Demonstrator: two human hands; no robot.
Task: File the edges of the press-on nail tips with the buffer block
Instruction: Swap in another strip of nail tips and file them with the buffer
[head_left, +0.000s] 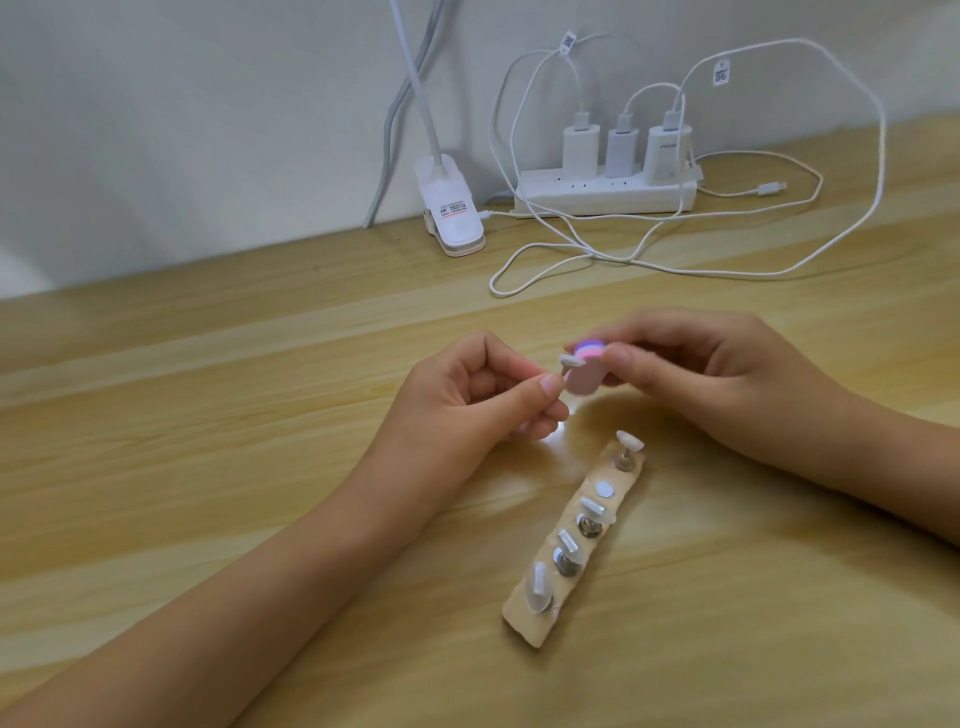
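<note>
Pale wood-grain bench bore tan holder strip with 4 clear nail tips; left grip pinched white nail tip; right grip held pink buffer block against it.

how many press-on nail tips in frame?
5. One whitish nail tip held by the left hand; four on the beige holder strip: far end, two mid-strip, near end. None seems hidden.

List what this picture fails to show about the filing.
- Head view, buffer block: motion-blurred, so contact with the held nail tip is unclear.
- Head view, that tip's underside: hidden by left hand.
- Head view, block's far end: covered by right hand.
- Head view, lamp clip label: too small.
</note>
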